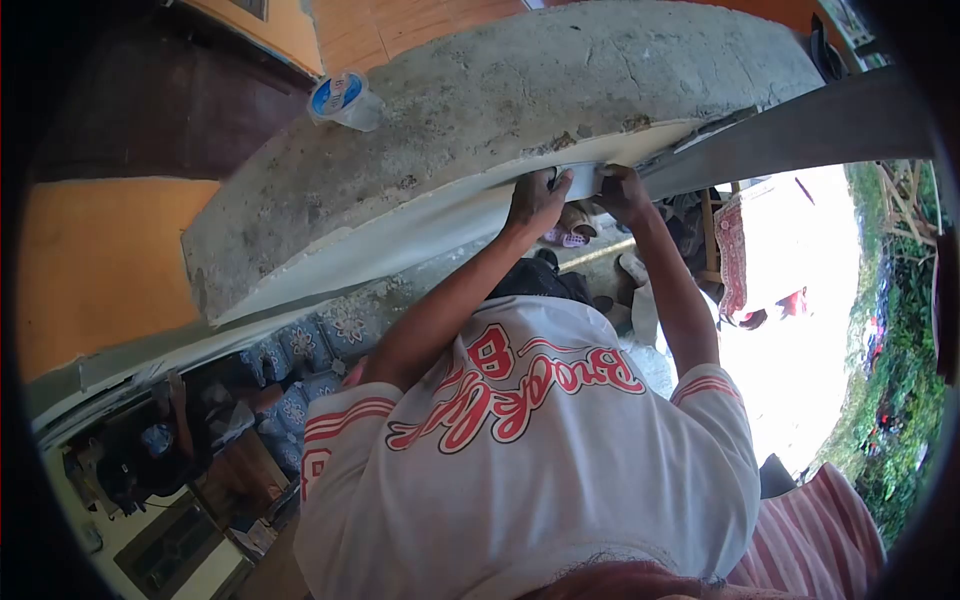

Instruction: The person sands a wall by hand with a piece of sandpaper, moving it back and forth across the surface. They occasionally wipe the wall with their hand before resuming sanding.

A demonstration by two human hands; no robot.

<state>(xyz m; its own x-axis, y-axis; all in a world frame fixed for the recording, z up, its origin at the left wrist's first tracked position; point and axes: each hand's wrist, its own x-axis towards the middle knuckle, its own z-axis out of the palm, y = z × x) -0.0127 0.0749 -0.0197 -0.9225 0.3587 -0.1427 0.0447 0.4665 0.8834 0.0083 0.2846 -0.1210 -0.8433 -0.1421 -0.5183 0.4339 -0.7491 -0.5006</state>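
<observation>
My left hand [538, 205] is closed at the left end of a light grey flat piece [585, 186], its thumb pointing up along it. At the other end, the bent fingers of my right hand [625, 195] grip the same piece. Both hands are close together, right at the pale front face [400, 228] of a rough concrete ledge [480, 110], just under its chipped edge. What the flat piece is exactly, I cannot tell. Part of it is hidden behind my fingers.
A plastic cup [347, 103] with a blue printed lid stands on the ledge. A grey beam [800, 135] runs off right. Footwear [568, 238] lies on the floor below my hands. Floral blue upholstery [300, 345] and a person in dark clothing [150, 465] are at lower left.
</observation>
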